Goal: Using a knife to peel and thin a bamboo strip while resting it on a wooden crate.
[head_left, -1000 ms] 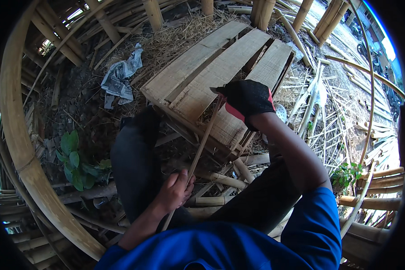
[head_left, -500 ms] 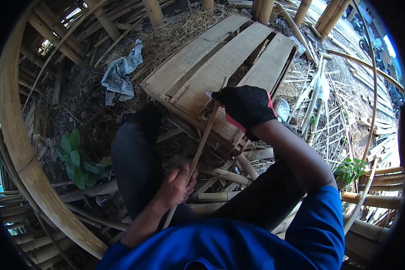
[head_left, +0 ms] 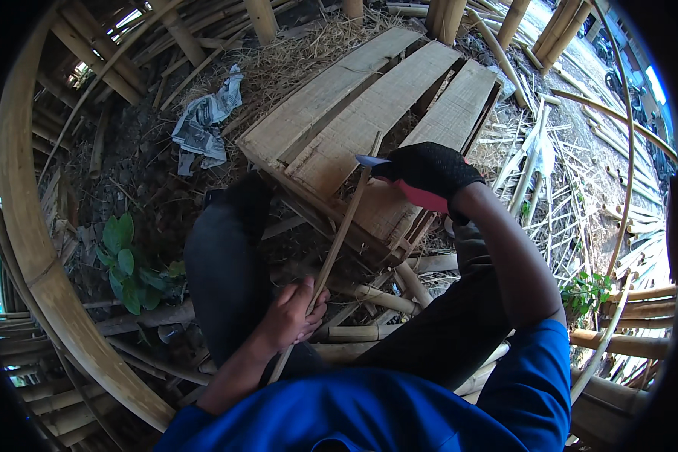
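Note:
A long thin bamboo strip point(head_left: 340, 232) slants up from my lap, its far end above the wooden crate. My bare left hand point(head_left: 294, 310) is wrapped round its lower part, thumb on top. In my right hand point(head_left: 432, 178), inside a black glove with a red-pink palm, is a knife point(head_left: 370, 161); only its short pale blade shows. That blade lies against or just by the strip near its upper end; I cannot tell whether it cuts in. Under the strip's upper part stands the slatted wooden crate point(head_left: 328, 98).
Crumpled printed paper point(head_left: 207, 120) lies on the ground left of the crate. A leafy plant point(head_left: 125, 260) grows beside my left knee. A thick bent bamboo pole point(head_left: 49, 290) curves along the left. Bamboo pieces point(head_left: 373, 296) lie under my legs, and pale shavings point(head_left: 557, 177) litter the right side.
My right hand has moved a little right and turned, showing more of the glove's red-pink palm side. The blade has shifted slightly right with it. My left hand keeps its hold on the strip.

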A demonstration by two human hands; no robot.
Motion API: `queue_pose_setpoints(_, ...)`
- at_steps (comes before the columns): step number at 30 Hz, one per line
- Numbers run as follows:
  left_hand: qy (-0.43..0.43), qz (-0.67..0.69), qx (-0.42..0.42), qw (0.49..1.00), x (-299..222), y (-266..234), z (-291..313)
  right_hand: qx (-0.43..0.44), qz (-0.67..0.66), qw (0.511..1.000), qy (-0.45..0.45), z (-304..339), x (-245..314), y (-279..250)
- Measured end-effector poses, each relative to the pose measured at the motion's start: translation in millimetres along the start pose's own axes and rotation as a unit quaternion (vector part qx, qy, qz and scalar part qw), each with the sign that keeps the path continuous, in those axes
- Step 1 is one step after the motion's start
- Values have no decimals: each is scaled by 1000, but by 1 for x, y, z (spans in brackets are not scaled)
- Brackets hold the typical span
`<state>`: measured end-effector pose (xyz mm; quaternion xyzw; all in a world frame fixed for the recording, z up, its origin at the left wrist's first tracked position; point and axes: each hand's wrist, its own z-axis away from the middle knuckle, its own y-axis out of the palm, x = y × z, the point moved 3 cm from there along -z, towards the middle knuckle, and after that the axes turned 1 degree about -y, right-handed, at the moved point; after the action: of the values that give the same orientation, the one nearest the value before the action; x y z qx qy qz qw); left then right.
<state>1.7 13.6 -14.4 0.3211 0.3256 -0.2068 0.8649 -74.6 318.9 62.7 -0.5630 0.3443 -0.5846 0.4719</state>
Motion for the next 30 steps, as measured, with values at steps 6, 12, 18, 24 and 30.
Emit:
queue_pose_setpoints(6, 0, -4, 0, 1000, 1, 0, -2, 20, -72, 995, -67, 1, 1, 4)
queue_pose_setpoints(12, 10, -14, 8, 1000, 1, -1, 0, 23, -53, 997, -48, -2, 10, 3)
queue_pose_setpoints(18, 15, -18, 3, 1000, 3, -4, -1, -31, 19, 999, 36, -2, 17, -6)
queue_pose_setpoints(24, 20, -34, -21, 999, 4, -2, -1, -92, 61, 993, 50, -2, 24, 9)
queue_pose_setpoints(30, 19, -11, -20, 1000, 4, -4, -4, -21, 34, 997, 69, 0, 47, 19)
